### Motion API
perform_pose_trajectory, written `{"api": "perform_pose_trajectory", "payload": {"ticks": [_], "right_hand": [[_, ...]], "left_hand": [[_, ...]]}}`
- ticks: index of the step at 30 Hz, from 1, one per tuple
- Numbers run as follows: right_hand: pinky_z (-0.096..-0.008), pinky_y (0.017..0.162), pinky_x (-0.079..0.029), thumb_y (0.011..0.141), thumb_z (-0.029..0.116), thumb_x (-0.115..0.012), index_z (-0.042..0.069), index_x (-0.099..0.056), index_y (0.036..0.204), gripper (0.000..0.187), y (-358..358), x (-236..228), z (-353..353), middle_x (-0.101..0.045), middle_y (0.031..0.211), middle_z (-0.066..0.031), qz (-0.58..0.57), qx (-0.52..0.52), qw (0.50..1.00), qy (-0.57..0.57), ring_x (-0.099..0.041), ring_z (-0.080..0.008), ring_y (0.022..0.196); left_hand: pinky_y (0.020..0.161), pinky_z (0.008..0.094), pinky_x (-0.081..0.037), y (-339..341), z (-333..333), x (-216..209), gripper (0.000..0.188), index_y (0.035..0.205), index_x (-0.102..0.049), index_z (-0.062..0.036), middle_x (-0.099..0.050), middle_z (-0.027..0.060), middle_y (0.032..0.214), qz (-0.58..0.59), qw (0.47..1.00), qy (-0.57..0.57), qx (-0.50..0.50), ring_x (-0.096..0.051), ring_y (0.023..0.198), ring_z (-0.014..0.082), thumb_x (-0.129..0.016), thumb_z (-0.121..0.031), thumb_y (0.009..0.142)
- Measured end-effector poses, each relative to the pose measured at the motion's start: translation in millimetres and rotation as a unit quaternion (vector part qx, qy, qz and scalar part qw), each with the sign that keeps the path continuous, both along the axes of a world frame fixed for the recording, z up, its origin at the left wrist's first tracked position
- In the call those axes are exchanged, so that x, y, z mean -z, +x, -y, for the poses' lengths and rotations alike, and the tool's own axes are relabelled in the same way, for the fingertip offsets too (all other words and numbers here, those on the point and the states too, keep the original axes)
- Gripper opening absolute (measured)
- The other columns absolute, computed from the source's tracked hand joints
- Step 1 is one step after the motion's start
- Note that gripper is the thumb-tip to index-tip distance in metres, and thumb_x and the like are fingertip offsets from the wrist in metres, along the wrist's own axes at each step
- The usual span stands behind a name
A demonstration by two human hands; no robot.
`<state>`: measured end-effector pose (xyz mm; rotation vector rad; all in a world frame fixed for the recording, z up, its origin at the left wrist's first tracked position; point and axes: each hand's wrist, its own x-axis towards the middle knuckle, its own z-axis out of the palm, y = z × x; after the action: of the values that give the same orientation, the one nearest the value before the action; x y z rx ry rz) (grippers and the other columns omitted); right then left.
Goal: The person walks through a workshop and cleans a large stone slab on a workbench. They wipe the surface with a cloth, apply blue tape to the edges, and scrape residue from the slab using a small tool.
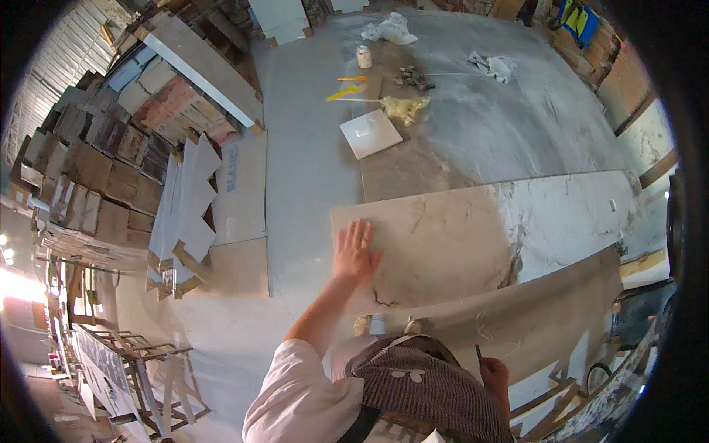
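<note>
Stretched out flat, my left hand [354, 253] presses on the left end of a long slab [443, 236] in front of me. The slab's left part is tan and dusty with dark crack-like marks, and its right part is white. A short dark curved mark shows near its front edge, below the hand. Low at my right side, away from the slab, my right hand [495, 373] is closed around a thin dark stick-like tool [478, 352]. Its lower part is hidden in the fist, so its kind is unclear.
Beyond the slab lie a white square board [384, 140], a crumpled yellow cloth [404, 110], yellow spatula-like tools [343, 94], a white jar [364, 57] and crumpled plastic [391, 29]. Stacked boxes [111, 170] and zigzag-edged white panels [193, 184] stand left. A wooden frame [546, 399] is lower right.
</note>
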<state>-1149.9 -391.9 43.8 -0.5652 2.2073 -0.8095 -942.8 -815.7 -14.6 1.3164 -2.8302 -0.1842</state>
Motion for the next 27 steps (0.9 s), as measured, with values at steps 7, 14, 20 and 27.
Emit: {"api": "perform_pose_trajectory", "payload": {"ticks": [7, 14, 20, 27], "right_hand": [[-0.0302, 0.069, -0.051, 0.082, 0.01, -0.064, 0.0, -0.068, 0.104, 0.024, 29, 24, -17, -0.069, 0.084, -0.0099, 0.025, 0.021, 0.999, -0.003, -0.064, -0.0145, 0.075], [-0.03, 0.071, -0.051, 0.085, 0.009, -0.064, 0.001, -0.068, 0.105, 0.022, 53, 13, -18, -0.068, 0.087, -0.0087, 0.02, -0.027, 0.999, 0.015, -0.065, -0.015, 0.077], [-0.0299, 0.07, -0.05, 0.086, 0.009, -0.064, 0.002, -0.067, 0.105, 0.02, 67, -12, 31, -0.066, 0.088, -0.0098, 0.006, -0.066, 0.998, 0.018, -0.063, -0.0152, 0.076], [-0.0308, 0.069, -0.051, 0.087, 0.01, -0.064, 0.0, -0.066, 0.106, 0.021, 62, 1, 37, -0.067, 0.09, -0.0112, -0.015, -0.141, 0.99, 0.027, -0.063, -0.0167, 0.075]], "left_hand": [[0.116, 0.042, -0.019, 6, 104, 36, 0.072, 0.15, -0.025, -0.0055, -0.026, 0.016, 0.154, -0.286, 0.848, 0.265, -0.358, -0.022, 0.143, 0.0305, -0.039, -0.052, 0.096], [0.112, 0.038, -0.028, 36, 47, 81, 0.071, 0.15, -0.026, -0.0074, -0.036, 0.0157, 0.149, -0.47, 0.72, 0.428, -0.277, -0.033, 0.138, 0.0276, -0.041, -0.052, 0.098], [0.104, 0.0376, -0.038, 69, -66, 47, 0.08, 0.151, -0.016, -0.0071, -0.043, 0.0162, 0.14, -0.476, 0.712, 0.437, -0.275, -0.042, 0.128, 0.0264, -0.066, -0.02, 0.09], [0.101, 0.0524, -0.027, 184, -193, 123, 0.075, 0.149, -0.02, -0.0113, -0.041, 0.0117, 0.143, -0.147, 0.837, 0.515, -0.113, -0.036, 0.133, 0.0291, -0.06, -0.034, 0.09]]}}
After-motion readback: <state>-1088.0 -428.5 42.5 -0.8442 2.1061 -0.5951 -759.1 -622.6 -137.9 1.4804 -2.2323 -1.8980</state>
